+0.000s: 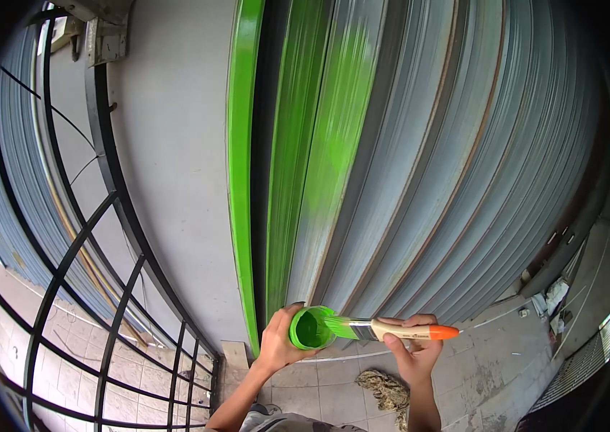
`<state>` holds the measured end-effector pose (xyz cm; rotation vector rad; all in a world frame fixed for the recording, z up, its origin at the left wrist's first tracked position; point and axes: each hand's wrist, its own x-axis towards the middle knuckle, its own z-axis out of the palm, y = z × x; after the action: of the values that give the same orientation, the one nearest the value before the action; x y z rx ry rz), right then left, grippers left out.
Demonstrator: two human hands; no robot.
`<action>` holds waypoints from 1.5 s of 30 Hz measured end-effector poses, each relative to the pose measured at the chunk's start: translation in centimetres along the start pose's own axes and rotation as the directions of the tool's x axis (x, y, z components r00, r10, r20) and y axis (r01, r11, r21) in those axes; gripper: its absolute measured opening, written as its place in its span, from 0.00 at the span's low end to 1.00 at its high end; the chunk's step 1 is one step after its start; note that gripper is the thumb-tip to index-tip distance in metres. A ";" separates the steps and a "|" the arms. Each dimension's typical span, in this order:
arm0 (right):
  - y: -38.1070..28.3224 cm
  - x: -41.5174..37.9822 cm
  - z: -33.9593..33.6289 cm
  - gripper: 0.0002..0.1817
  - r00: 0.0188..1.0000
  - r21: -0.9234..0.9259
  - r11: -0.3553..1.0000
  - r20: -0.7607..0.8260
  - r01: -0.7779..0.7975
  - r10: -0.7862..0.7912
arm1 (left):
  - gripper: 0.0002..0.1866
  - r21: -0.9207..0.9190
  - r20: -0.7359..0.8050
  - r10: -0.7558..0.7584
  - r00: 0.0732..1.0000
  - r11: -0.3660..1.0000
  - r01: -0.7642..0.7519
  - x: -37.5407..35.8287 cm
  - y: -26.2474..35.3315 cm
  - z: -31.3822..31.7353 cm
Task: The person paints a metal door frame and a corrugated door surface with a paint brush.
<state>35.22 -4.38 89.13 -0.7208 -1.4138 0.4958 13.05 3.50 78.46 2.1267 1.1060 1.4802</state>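
My left hand (281,337) is wrapped round a small round can of green paint (296,333), tilted so that its open mouth faces me. In my right hand (414,351) is a paintbrush (411,330) with a pale wooden handle and an orange tip. Its green-coated bristles (342,326) rest at the can's right rim. Ahead of both hands rises a ribbed grey metal shutter (420,158). Fresh green paint (334,144) covers part of one of its left slats, thinning out lower down. The edge strip (244,144) farther left is solid green.
A black metal grille (114,288) stands at the left, beside a pale wall panel (175,158). A crumpled, patterned rag (384,392) lies on the tiled floor (463,381) below my right hand. Scraps of debris (555,295) are at the shutter's right foot.
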 end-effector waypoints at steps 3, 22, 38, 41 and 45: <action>-0.5 2.2 3.2 0.16 0.964 -0.317 0.931 0.246 0.182 -0.105 | 0.46 -0.020 -0.027 0.147 0.989 0.989 -0.148 2.6 -1.5 -1.1; 3.6 5.0 12.4 0.16 0.869 -0.691 0.700 0.446 0.181 0.216 | 0.39 -0.286 0.145 0.449 0.882 0.872 -0.397 9.3 -8.9 -4.4; 5.2 5.9 11.0 0.16 0.937 -0.385 0.871 0.047 -0.304 0.347 | 0.47 -0.265 0.326 0.163 0.931 0.961 -0.076 7.6 -9.9 -3.1; 6.8 6.5 11.9 0.12 0.969 -0.215 0.963 -0.221 -0.161 0.113 | 0.47 -0.266 0.301 0.071 0.951 0.964 0.013 7.2 -10.8 -3.0; 10.8 9.4 11.4 0.12 0.915 -0.772 0.508 0.238 0.381 -0.325 | 0.48 -0.272 0.289 -0.033 0.957 0.955 0.116 6.7 -12.3 -3.1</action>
<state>26.14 11.48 88.13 -1.1007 -1.7952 -0.5402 6.34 15.93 76.15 1.9893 0.8054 1.1745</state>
